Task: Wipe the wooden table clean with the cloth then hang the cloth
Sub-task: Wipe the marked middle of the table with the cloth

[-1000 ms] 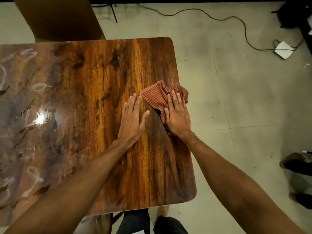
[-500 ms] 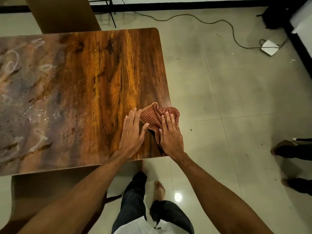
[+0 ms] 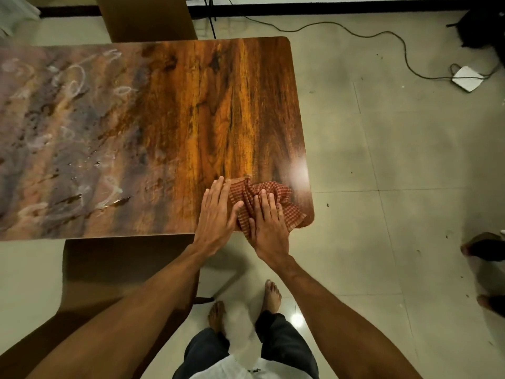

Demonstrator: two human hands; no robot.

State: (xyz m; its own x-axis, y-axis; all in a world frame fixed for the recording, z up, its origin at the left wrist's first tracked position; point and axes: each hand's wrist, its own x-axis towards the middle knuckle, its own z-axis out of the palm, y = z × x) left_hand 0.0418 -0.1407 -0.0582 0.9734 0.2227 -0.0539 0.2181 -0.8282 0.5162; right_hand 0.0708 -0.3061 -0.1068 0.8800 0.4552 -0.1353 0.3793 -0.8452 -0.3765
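Observation:
A red-and-cream checked cloth (image 3: 276, 196) lies bunched at the near right corner of the wooden table (image 3: 218, 110). My right hand (image 3: 269, 225) presses flat on the cloth with straight fingers. My left hand (image 3: 217, 214) lies flat beside it, palm on the wood, thumb and fingertips touching the cloth's left edge. The table's left half (image 3: 62, 138) carries whitish smears and wet streaks; the right half looks glossy brown.
A brown chair (image 3: 109, 269) stands under the table's near edge, another (image 3: 147, 17) at the far side. A cable (image 3: 369, 36) and a white box (image 3: 467, 77) lie on the tiled floor at the right. Another person's feet (image 3: 486, 250) show at the right edge.
Both hands and the cloth have slid toward the table's near edge and right corner. The view has pulled back, showing my legs and feet.

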